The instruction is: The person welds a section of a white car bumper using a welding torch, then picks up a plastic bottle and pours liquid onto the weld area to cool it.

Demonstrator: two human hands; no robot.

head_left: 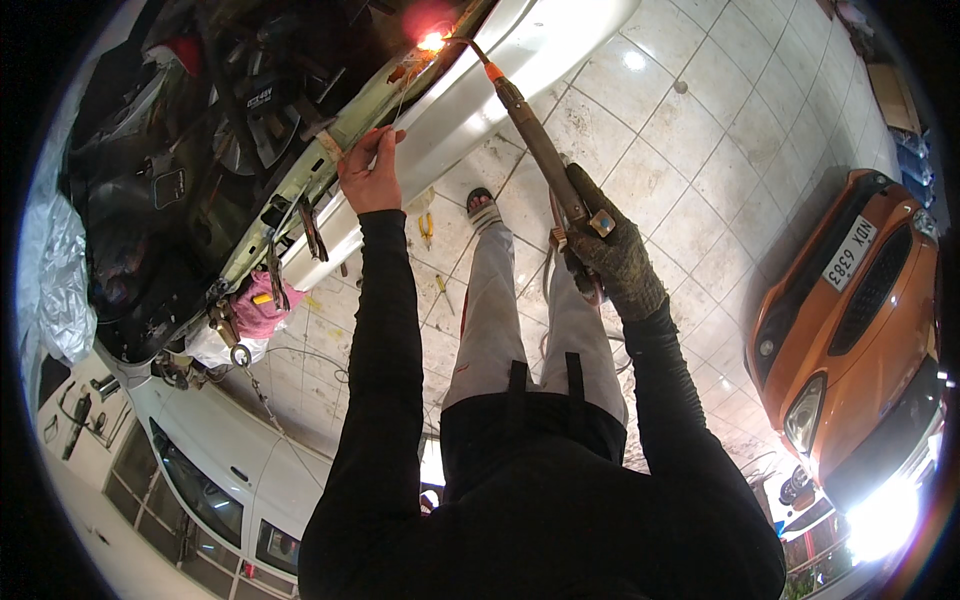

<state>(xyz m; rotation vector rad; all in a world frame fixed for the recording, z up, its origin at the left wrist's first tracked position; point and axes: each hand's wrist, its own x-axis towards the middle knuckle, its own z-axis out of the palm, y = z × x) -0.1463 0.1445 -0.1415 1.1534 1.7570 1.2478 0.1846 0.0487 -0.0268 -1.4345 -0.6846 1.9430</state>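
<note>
My bare left hand (pixel 372 172) is closed, pinching a thin metal rod (pixel 403 100) that runs up to a bright glowing spot (pixel 433 41) on the car's pale green metal edge (pixel 345 130). In my right hand (pixel 615 245), which wears a dirty work glove, is a long gas torch (pixel 540 150) with an orange collar and a bent, narrow neck. The torch's tip points at the same glowing spot; glare hides the exact meeting of rod, flame and metal. Beside the edge runs a white, shiny car panel (pixel 480 90).
The open engine bay (pixel 200 150) lies on the left. Yellow-handled pliers (pixel 427 230) rest on the tiled floor near my foot. A pink cloth (pixel 262 305) and a taut chain (pixel 265 400) are at lower left, by a white car (pixel 240 490). An orange car (pixel 840 330) stands right.
</note>
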